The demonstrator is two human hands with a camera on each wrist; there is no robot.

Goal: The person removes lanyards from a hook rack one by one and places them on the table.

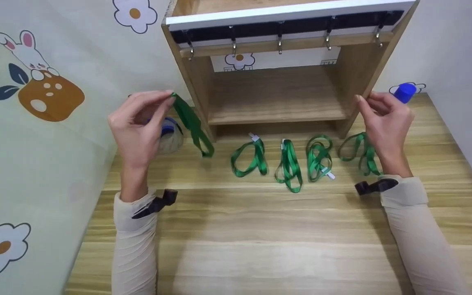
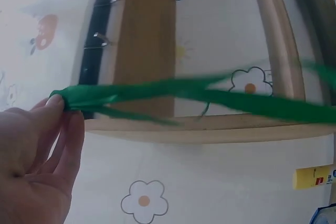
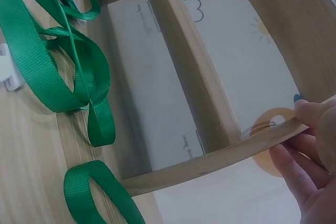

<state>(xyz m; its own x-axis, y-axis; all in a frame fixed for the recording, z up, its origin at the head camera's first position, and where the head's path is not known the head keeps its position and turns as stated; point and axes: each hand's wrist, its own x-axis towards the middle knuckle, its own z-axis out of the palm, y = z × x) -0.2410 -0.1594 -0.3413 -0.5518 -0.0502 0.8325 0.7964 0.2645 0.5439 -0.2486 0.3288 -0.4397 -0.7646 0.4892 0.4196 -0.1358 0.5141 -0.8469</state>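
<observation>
My left hand pinches the top of a green strap loop between thumb and fingertips, lifted off the table left of the wooden rack. The loop hangs down to the tabletop. In the left wrist view the left hand holds the strap, which stretches across in front of the rack. My right hand has its thumb and curled fingers on the front edge of the rack's right side panel. Several more green strap loops lie in a row on the table before the rack.
A row of metal hooks hangs under the rack's top board. A blue-capped bottle stands right of the rack. A pale, blue-topped object sits behind my left hand. Walls close in on both sides of the wooden table.
</observation>
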